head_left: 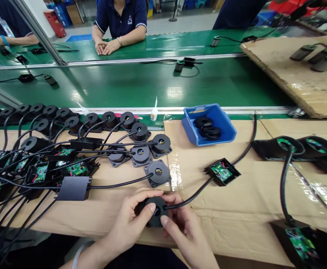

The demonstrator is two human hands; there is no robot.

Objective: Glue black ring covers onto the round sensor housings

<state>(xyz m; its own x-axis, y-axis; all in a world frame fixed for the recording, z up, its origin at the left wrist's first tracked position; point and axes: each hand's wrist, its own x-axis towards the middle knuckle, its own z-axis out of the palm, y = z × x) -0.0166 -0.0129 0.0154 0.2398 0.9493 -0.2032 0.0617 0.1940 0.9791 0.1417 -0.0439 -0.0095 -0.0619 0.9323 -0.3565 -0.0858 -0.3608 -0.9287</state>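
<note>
Both my hands close around one round black housing [159, 220] with a hole in its top, at the near edge of the cardboard. My left hand [136, 213] grips its left side, thumb on the rim; my right hand [182, 220] grips the right side, thumb on the lower rim. A bluish wire shows inside the hole. From the housing a black cable runs right to an open black box [223, 172] with a green circuit board, and a further cable leaves that box. Just beyond my hands sits another round housing [157, 173] with yellow wires in its hole.
A blue bin [209, 125] holds black ring-shaped parts. Several wired housings and circuit boxes [73, 188] crowd the left; larger housings [289, 147] stand right. A small white bottle [154, 112] stands near the green conveyor [110, 86]. A person [121, 22] sits across.
</note>
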